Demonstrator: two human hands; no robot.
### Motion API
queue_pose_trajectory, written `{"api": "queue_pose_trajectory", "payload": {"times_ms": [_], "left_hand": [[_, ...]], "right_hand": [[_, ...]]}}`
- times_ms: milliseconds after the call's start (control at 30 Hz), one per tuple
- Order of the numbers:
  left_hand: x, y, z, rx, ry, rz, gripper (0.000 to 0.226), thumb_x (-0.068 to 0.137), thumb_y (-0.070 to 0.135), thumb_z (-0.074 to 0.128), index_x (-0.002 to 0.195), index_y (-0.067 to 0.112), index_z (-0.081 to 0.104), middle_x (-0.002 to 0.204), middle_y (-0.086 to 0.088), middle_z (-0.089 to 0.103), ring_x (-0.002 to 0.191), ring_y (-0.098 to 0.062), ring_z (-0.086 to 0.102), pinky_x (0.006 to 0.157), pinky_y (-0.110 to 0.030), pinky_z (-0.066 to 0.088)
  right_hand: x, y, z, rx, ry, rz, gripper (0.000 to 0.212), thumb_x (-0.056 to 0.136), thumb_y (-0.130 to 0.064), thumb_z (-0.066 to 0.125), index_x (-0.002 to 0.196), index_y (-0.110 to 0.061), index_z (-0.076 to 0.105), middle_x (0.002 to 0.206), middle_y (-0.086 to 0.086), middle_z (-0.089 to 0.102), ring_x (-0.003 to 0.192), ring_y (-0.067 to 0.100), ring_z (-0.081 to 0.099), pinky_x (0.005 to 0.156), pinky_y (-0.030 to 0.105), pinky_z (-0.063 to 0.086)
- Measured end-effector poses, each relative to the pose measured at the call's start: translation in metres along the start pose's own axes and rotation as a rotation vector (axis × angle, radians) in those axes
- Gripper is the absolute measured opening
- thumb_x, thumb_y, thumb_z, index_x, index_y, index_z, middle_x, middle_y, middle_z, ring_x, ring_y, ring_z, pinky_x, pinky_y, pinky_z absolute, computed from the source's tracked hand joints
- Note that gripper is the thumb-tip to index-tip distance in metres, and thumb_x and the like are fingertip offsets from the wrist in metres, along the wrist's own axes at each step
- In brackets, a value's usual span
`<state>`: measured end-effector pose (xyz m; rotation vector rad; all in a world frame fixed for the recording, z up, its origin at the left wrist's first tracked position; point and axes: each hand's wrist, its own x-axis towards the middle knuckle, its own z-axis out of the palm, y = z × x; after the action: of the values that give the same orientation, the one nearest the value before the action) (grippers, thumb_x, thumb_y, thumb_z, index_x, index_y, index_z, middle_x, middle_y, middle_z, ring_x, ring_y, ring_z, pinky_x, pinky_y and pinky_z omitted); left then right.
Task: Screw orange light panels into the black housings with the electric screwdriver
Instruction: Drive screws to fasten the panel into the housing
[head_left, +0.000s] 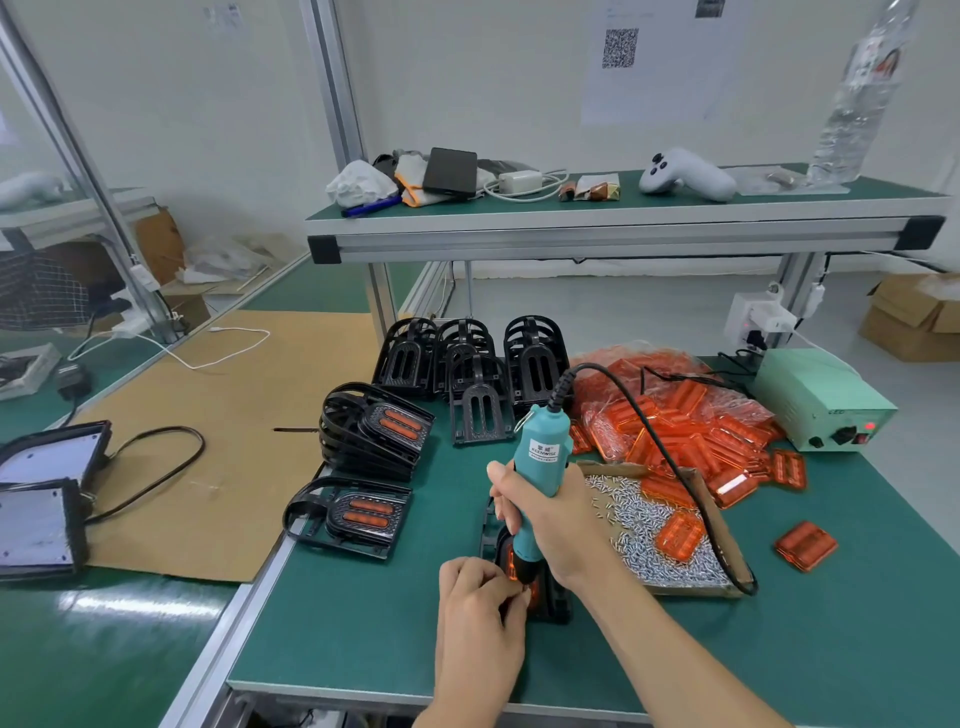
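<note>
— Why is the left hand (480, 597) curled up so tight by the housing (545, 603)?
— Its fingers pinch something tiny there, a screw I think, and it keeps the housing from sliding. I can't see the screw itself.
— And the right hand (550, 514)?
— It's wrapped round the screwdriver (537, 467), tip pointing down into the housing where the orange panel (511, 564) glows.
— What's the tray (670, 545) for?
— It's full of screws, just right of the housing, so grabbing one is quick.
— And those at the left of the housing?
— Done ones (350, 517), each showing orange, kept away from the rest.
— Behind the housing?
— Empty housings (467, 364) stand waiting. The bag of panels (675, 410) sits behind the tray, close enough to reach.
</note>
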<state>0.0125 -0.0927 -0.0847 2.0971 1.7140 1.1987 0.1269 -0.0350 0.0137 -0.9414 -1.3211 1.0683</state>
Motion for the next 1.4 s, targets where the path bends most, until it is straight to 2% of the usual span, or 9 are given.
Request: {"api": "queue_pose_trajectory", "payload": {"times_ms": [133,233,400,600,733,933,1033,1200,1400], "left_hand": [[0.002,-0.005,-0.003,-0.014,-0.052,0.027,0.01,0.078,0.015,0.085,0.086,0.019,0.08,0.09,0.017,0.056,0.1,-0.008,0.044,0.086,-0.016,0.039],[0.001,-0.006,-0.005,-0.023,-0.058,0.034,0.012,0.078,0.014,0.085,0.087,0.019,0.08,0.092,0.017,0.056,0.101,-0.008,0.045,0.088,-0.017,0.041],[0.001,-0.007,-0.003,-0.028,-0.053,0.024,0.012,0.077,0.014,0.086,0.086,0.017,0.08,0.091,0.017,0.057,0.1,-0.01,0.046,0.087,-0.015,0.039],[-0.001,-0.007,-0.003,-0.052,-0.051,0.014,0.011,0.078,0.013,0.086,0.084,0.018,0.078,0.092,0.018,0.057,0.105,-0.003,0.044,0.085,-0.011,0.038],[-0.001,-0.007,-0.003,-0.049,-0.05,0.018,0.01,0.078,0.014,0.086,0.083,0.018,0.078,0.092,0.017,0.057,0.104,-0.004,0.044,0.087,-0.01,0.038],[-0.001,-0.006,-0.004,-0.058,-0.047,0.028,0.011,0.077,0.013,0.086,0.084,0.017,0.079,0.091,0.016,0.057,0.101,-0.008,0.046,0.087,-0.013,0.04],[-0.001,-0.006,-0.005,-0.061,-0.04,0.029,0.012,0.077,0.013,0.086,0.086,0.018,0.08,0.091,0.018,0.055,0.102,-0.007,0.046,0.088,-0.011,0.039],[-0.004,-0.006,-0.006,-0.058,-0.033,0.075,0.013,0.079,0.014,0.084,0.091,0.019,0.081,0.092,0.017,0.054,0.1,-0.008,0.048,0.089,-0.014,0.041],[-0.005,-0.005,-0.005,-0.026,-0.042,0.094,0.012,0.081,0.017,0.084,0.092,0.019,0.081,0.093,0.018,0.053,0.1,-0.007,0.047,0.086,-0.014,0.043]], "right_hand": [[-0.003,-0.005,0.001,-0.018,-0.004,-0.009,0.051,0.092,-0.04,0.07,0.058,-0.006,0.052,0.052,0.007,0.054,0.071,0.043,0.059,0.073,0.029,0.054],[-0.005,-0.008,0.001,-0.033,-0.014,-0.013,0.047,0.092,-0.038,0.069,0.057,-0.012,0.053,0.054,0.007,0.054,0.064,0.031,0.058,0.072,0.033,0.054],[-0.005,-0.006,0.0,-0.06,-0.057,-0.012,0.049,0.093,-0.037,0.069,0.052,-0.017,0.051,0.054,0.007,0.055,0.062,0.019,0.06,0.07,0.028,0.054],[-0.001,-0.004,-0.004,-0.024,-0.218,0.016,0.048,0.093,-0.032,0.07,0.06,-0.002,0.052,0.056,0.011,0.056,0.066,0.024,0.061,0.079,0.038,0.055],[0.005,-0.008,-0.01,0.004,-0.313,0.018,0.046,0.094,-0.029,0.07,0.067,0.004,0.055,0.056,0.01,0.057,0.07,0.023,0.065,0.087,0.036,0.056],[0.007,-0.006,-0.018,0.1,-0.351,0.065,0.049,0.094,-0.027,0.072,0.076,0.015,0.053,0.057,0.009,0.056,0.07,0.023,0.064,0.082,0.035,0.053],[0.007,-0.008,-0.02,0.14,-0.324,0.07,0.039,0.093,-0.026,0.073,0.078,0.007,0.058,0.057,0.011,0.054,0.068,0.027,0.061,0.077,0.034,0.054],[0.007,-0.006,-0.026,0.305,-0.137,0.098,0.024,0.086,-0.027,0.074,0.074,-0.01,0.063,0.053,0.013,0.048,0.061,0.03,0.052,0.071,0.036,0.051],[0.009,-0.009,-0.036,0.324,-0.189,0.067,0.025,0.087,-0.031,0.074,0.075,-0.011,0.065,0.053,0.011,0.048,0.062,0.028,0.055,0.072,0.036,0.052]]}}
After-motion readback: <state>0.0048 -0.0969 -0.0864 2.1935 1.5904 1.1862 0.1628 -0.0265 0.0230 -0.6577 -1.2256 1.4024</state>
